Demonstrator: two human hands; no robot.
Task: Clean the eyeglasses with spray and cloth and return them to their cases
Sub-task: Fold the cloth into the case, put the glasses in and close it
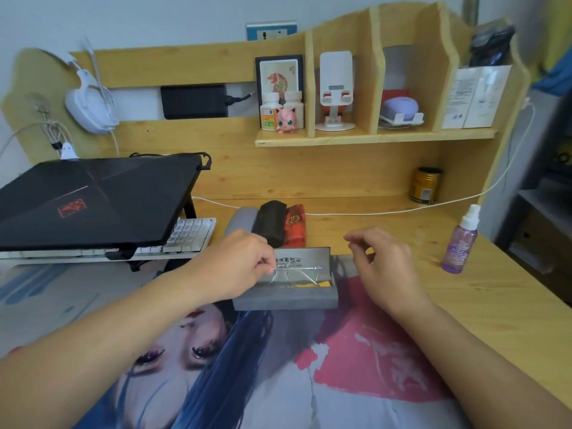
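An open grey glasses case (286,299) lies on the printed desk mat, its lid standing up behind. Thin silver-framed eyeglasses (297,271) hover just over the case's inside, where a yellow cloth (312,284) shows. My left hand (238,267) pinches the left end of the frame. My right hand (377,264) hangs just right of the case, fingers loosely curled, holding nothing. Behind the case lie three closed cases side by side: grey (243,219), black (271,222) and red (295,224). A purple spray bottle (461,241) stands on the desk at the right.
A black laptop (93,199) sits on a stand over a white keyboard (192,235) at the left. A white cable (387,212) runs across the desk's back. A yellow can (425,185) stands under the shelf (371,136) of small items.
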